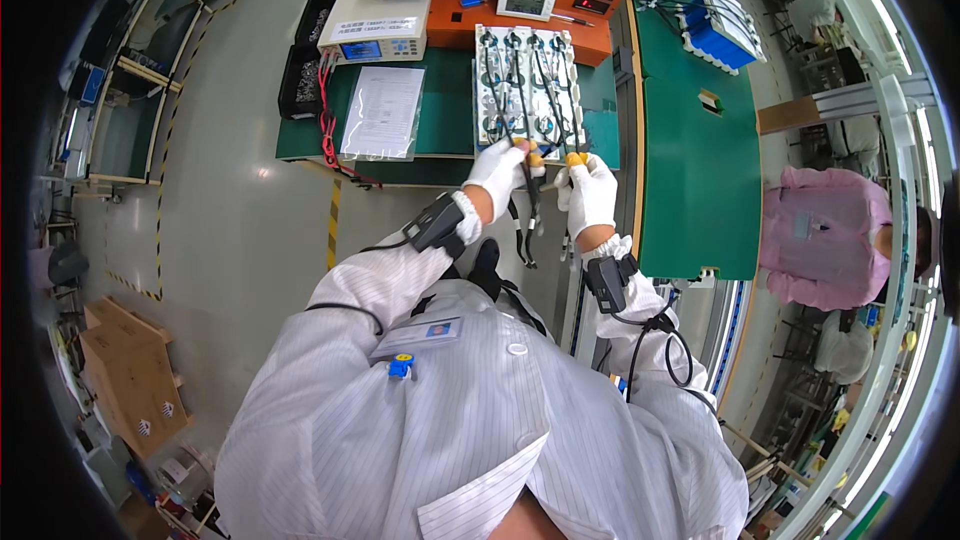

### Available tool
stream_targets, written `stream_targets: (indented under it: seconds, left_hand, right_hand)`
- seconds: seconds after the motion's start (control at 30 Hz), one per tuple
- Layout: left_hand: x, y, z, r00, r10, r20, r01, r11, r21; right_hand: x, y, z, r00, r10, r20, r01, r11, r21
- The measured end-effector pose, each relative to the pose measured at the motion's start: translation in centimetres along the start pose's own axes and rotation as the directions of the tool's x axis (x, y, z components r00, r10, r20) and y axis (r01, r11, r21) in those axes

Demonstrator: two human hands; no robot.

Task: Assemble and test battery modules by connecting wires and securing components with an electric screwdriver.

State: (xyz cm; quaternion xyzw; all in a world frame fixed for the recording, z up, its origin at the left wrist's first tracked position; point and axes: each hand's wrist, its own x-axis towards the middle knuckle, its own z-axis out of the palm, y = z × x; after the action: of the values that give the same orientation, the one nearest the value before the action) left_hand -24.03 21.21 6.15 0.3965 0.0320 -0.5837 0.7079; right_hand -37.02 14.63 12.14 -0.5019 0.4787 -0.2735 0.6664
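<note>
At the front edge of the green bench stands a white-topped battery pack [486, 90] with round terminals and black cables running across it. My left hand [493, 178], in a white glove with yellowish fingertips, is closed on black cables [532, 210] at the pack's near edge. Their ends hang below the bench edge. Just to the right, my right hand [592, 192], gloved the same way, pinches a thin black cable at the pack's near right corner. The fingers partly hide that cable. Both wrists carry black strapped-on devices.
Behind the pack stands an orange instrument box [455, 15] with red displays. A beige meter [375, 20] with red leads and a sheet in a plastic sleeve [384, 112] lie left. Right are a green work surface [698, 180], a blue battery pack [718, 30] and a person in pink [825, 235].
</note>
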Motion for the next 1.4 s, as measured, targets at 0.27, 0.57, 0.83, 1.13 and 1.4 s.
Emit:
stream_targets:
  seconds: [0.27, 0.57, 0.83, 1.13, 1.4]
  left_hand:
    - [-4.0, 0.6, -2.2, 0.986, 0.052, -0.160, -0.009, 0.967, 0.255]
    - [-1.3, -5.2, -5.4, 0.968, 0.141, -0.208, -0.004, 0.835, 0.550]
    - [2.3, -5.0, -7.5, 0.931, 0.359, -0.070, -0.128, 0.498, 0.858]
    - [-5.7, -8.8, -10.6, 0.922, 0.385, 0.048, 0.043, -0.223, 0.974]
    - [-9.0, -12.5, -27.7, 0.855, -0.355, -0.378, 0.331, -0.187, 0.925]
  right_hand:
    - [-1.5, 3.0, -2.3, 0.993, 0.083, 0.080, -0.088, 0.994, 0.062]
    - [1.7, 10.8, -4.7, 0.980, 0.036, 0.196, -0.011, 0.992, -0.126]
    - [6.2, 13.2, -5.2, 0.953, -0.154, 0.261, 0.296, 0.657, -0.693]
    - [6.3, 10.0, -6.4, 0.894, 0.335, 0.297, 0.292, 0.065, -0.954]
    - [3.5, 6.8, -2.5, 0.581, 0.504, 0.639, 0.364, 0.541, -0.758]
